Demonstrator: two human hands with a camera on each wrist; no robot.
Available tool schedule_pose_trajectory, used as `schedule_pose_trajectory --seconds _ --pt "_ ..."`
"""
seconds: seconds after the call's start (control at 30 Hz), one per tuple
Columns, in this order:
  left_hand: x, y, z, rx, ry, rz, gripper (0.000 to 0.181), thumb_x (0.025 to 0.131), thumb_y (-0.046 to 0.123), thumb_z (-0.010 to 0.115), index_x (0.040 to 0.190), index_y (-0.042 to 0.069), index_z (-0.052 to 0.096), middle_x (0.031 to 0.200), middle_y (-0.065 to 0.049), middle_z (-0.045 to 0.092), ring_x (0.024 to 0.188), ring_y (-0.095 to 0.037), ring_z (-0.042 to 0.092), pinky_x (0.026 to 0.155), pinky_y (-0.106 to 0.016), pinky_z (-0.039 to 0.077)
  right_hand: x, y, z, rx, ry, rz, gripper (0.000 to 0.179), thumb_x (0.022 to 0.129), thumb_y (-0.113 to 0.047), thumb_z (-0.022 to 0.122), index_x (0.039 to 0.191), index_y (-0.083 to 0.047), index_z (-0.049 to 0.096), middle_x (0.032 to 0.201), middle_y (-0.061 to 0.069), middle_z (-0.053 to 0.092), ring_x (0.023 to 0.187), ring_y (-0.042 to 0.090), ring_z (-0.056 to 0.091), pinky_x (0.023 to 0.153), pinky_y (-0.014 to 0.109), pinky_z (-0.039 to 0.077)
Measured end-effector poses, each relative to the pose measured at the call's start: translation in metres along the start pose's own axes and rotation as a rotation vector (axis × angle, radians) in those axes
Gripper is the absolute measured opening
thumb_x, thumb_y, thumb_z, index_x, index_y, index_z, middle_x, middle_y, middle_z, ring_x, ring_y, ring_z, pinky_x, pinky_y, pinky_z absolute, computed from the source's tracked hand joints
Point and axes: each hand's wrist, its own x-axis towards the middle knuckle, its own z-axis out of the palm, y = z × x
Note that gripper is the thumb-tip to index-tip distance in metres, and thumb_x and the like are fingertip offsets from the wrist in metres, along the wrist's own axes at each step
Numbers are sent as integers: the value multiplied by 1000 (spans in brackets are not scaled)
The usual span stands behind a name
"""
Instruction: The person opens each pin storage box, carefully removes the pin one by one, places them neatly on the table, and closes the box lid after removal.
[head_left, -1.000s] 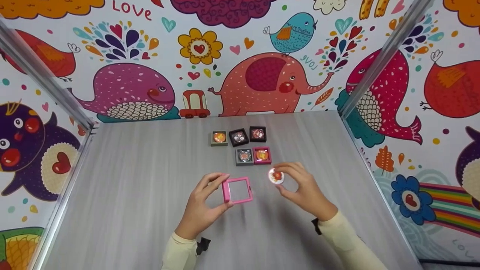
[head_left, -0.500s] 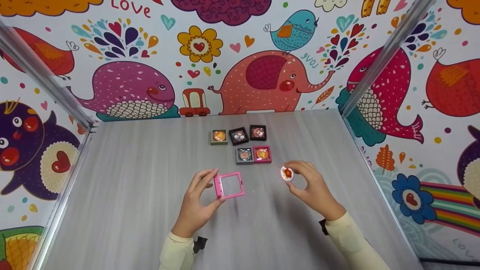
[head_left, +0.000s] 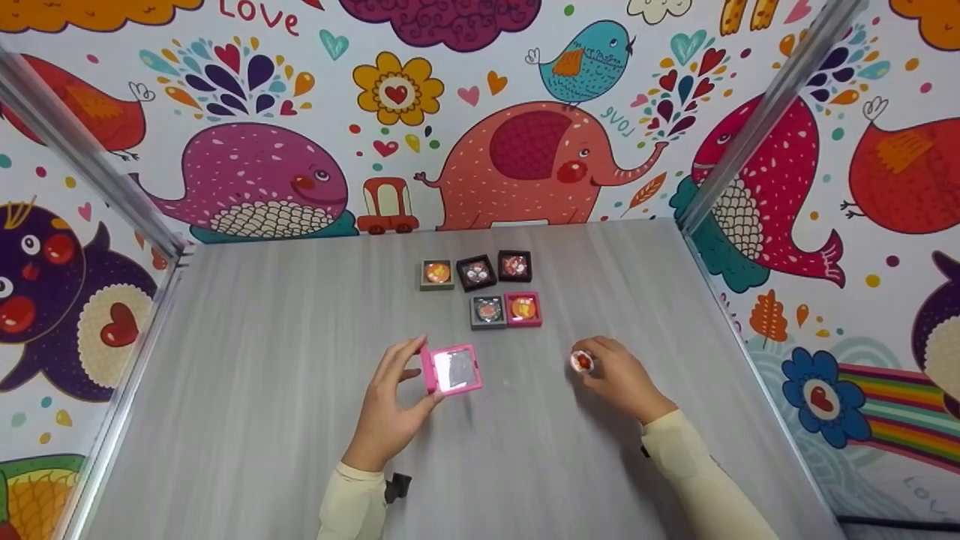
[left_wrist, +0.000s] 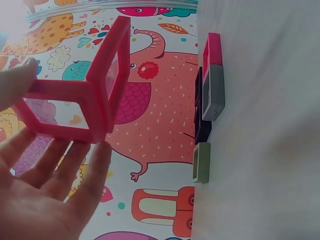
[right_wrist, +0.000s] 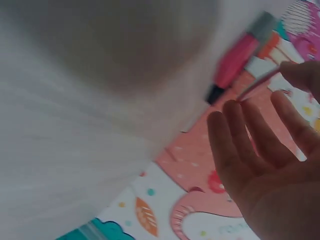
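My left hand (head_left: 384,420) grips a pink square display case (head_left: 453,369) by its side, thumb below and fingers above. In the left wrist view the case (left_wrist: 97,102) is unfolded at its hinge, two framed halves at an angle with clear film in each. My right hand (head_left: 619,381) pinches a small round badge (head_left: 582,361), white with a red flower-like print, between thumb and fingers, low over the table to the right of the case. Seen edge-on in the right wrist view, the badge (right_wrist: 259,84) is a thin disc at the fingertips.
Toward the back, a loose group of small filled cases lies on the grey table (head_left: 285,360): an olive one (head_left: 436,275), two black ones (head_left: 477,272), a grey one (head_left: 487,312) and a pink one (head_left: 523,310). Printed cartoon walls (head_left: 270,180) enclose the table.
Both hands have moved apart: the left with the pink case slightly leftward, the right with the badge rightward, then lower toward the table. The badge has tilted. The grouped cases stay put.
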Motion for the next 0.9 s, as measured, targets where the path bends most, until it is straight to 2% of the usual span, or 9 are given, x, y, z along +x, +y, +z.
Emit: schedule_pose_trajectory --seconds 0.2,0.43,0.57,0.73,0.9 --pt "-1 -4 -4 0 -2 -23 86 88 6 92 162 18 50 156 4 52 140 -17 52 106 -48 56 -1 16 10 -21 -34 44 34 86 4 85 117 -4 73 111 11 70 104 31 65 92 53 57" --pt "-2 -8 -7 0 3 -34 87 88 4 91 163 21 49 156 4 52 140 -17 52 107 -49 56 1 20 13 -53 -46 81 33 87 2 85 117 -5 72 111 11 69 104 31 64 92 52 57" --pt "-3 -11 -7 -7 12 -33 87 88 2 91 163 18 49 156 2 52 139 -18 53 107 -49 55 1 22 16 -71 -45 91 32 87 1 86 116 -5 73 112 12 70 104 32 65 92 52 58" --pt "-3 -14 -8 -25 14 -64 90 89 3 89 165 17 43 156 -2 52 141 -21 53 108 -47 54 -2 25 19 -78 -15 63 31 84 3 87 112 -4 73 108 12 72 101 34 66 88 53 58" --pt "-3 -19 -9 -41 7 -110 90 92 8 89 167 20 41 156 -3 52 143 -27 52 108 -45 53 -4 27 22 -106 22 13 31 82 4 88 108 -3 73 104 13 72 99 36 67 85 54 59"
